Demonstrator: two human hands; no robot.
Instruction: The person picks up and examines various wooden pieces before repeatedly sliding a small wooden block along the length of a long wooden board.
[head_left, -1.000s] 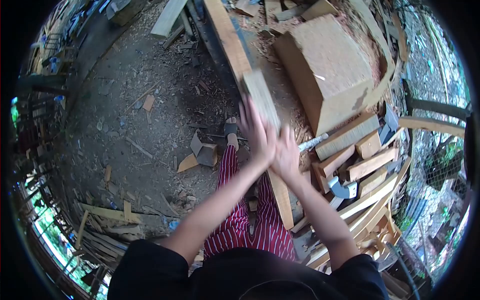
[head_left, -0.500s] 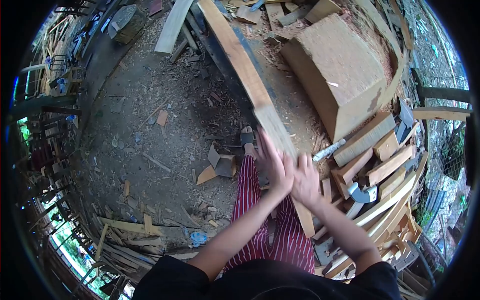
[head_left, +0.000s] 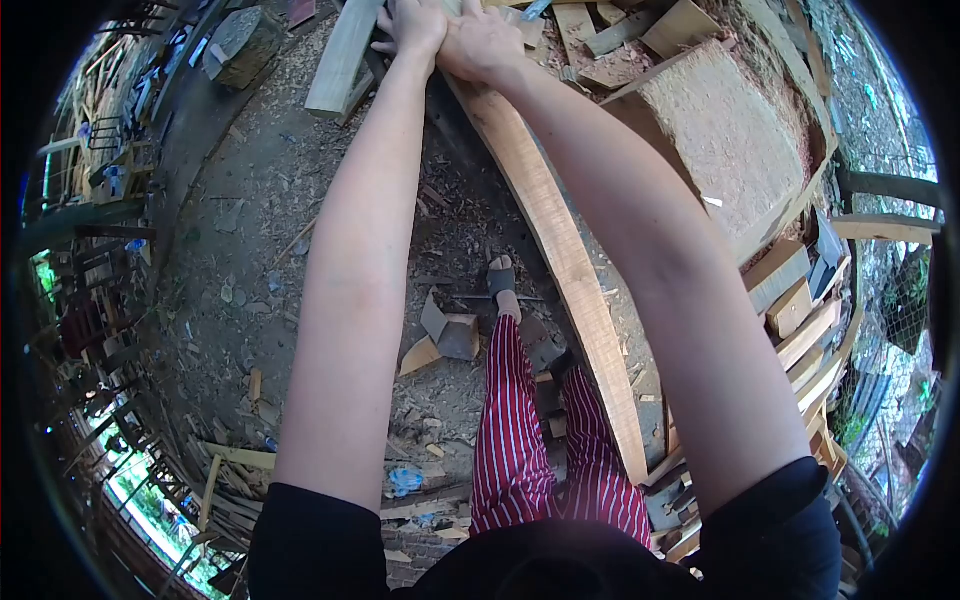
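Observation:
Both my arms stretch forward to the far end of a long, curved wooden board (head_left: 570,250). At the top edge of the view, my left hand (head_left: 415,30) is over the board, with some fingertips sticking out to the left. Beside it and touching it, my right hand (head_left: 482,42) is closed, its fingers partly cut off by the frame. A pale piece shows between and beneath the hands; most of it is hidden, so I cannot make out what it is. The board's near end lies by my right leg.
A big wooden block (head_left: 735,135) stands to the right of the board. Cut wood pieces (head_left: 790,305) are piled at the lower right. A pale plank (head_left: 340,60) lies left of my hands, and a log stump (head_left: 240,48) stands farther left. Chips and offcuts (head_left: 458,337) litter the ground.
Both hands have moved away from my body along the board to its far end, and my arms have straightened. The pale piece under them has moved along too. More of the board's near part shows.

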